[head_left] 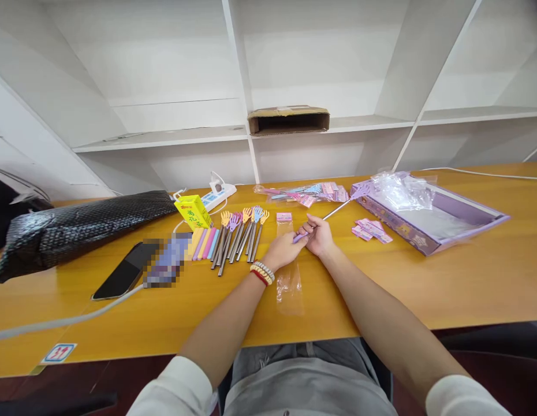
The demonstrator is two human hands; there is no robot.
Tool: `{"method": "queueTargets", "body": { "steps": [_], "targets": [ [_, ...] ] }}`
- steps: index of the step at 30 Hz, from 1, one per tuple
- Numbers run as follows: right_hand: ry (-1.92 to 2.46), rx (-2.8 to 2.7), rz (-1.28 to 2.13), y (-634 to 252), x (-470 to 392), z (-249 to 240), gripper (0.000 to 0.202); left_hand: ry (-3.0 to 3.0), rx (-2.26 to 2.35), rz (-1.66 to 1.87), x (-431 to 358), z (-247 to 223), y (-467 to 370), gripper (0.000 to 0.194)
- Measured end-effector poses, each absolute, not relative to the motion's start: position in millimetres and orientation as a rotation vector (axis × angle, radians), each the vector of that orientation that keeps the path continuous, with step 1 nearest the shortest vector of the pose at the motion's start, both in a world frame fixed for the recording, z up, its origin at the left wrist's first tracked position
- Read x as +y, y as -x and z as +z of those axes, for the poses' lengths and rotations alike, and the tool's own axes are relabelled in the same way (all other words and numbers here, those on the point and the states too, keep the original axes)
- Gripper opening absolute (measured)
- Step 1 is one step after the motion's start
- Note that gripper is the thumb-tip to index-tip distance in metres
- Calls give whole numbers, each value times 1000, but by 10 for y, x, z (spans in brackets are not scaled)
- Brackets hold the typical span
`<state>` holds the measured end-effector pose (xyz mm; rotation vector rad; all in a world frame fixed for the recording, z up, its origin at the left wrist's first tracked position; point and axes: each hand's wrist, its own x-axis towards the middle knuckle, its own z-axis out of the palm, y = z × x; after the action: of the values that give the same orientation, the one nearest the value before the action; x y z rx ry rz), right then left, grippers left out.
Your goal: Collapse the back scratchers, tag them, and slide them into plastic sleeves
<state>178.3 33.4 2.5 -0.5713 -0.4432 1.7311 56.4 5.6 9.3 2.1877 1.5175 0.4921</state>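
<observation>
Purple scratcher (336,210) has its handle (297,237) grasped by left hand (284,251) and right hand (321,237), claw (361,191) beyond their fingers (314,219).

Your left hand (286,252) and right hand (319,234) hold a purple-handled back scratcher (338,209) above the table (381,294). A clear bag (289,292) lies flat beneath your hands. Left of it are metal rods with colored claw heads (240,234); to the right, pink cards (372,230) lie near the purple box (428,222).
</observation>
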Motion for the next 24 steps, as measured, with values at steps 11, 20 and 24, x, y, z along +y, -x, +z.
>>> {"method": "queueTargets", "body": {
  "steps": [11,20,24],
  "targets": [
    [377,-535,1667,-1865,261,177,49,-2487,1468,675,-194,100,-661,27],
    [309,-564,1660,-1882,211,249,50,-2563,1524,689,-299,192,-699,23],
    [326,-589,1655,-1868,207,235,49,-2533,1544,704,-300,170,-703,20]
  ]
}}
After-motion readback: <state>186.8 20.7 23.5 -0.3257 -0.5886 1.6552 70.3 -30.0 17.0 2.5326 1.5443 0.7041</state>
